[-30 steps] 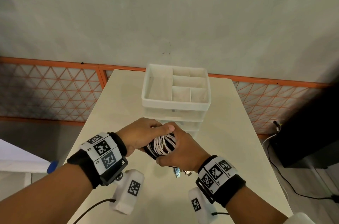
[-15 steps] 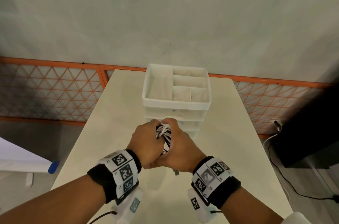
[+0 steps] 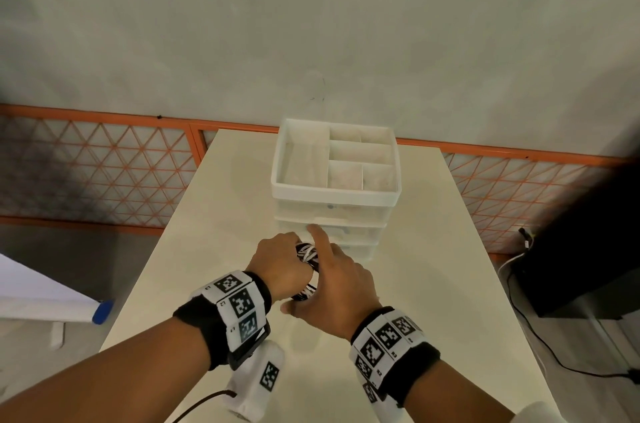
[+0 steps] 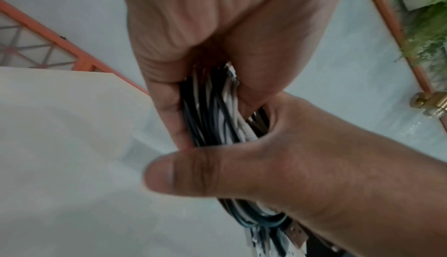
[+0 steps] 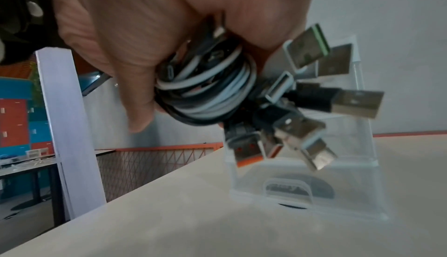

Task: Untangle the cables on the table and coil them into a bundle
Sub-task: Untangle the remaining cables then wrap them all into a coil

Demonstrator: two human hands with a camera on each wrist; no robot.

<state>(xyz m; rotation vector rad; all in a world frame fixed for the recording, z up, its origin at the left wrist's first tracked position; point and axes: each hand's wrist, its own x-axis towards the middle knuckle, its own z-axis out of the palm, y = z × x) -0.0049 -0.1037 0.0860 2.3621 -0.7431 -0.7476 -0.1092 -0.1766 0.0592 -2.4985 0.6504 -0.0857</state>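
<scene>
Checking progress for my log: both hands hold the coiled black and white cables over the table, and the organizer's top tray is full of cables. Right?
Not quite. The organizer's top tray is empty, as the head view shows. Both the left hand and right hand do hold the coiled cables.

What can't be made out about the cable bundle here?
- Cable count: head view, both hands cover most of the cable bundle.
- Whether strands are still tangled: left wrist view, the left hand hides them; blurred.
- Plug types: right wrist view, motion blur.
</scene>
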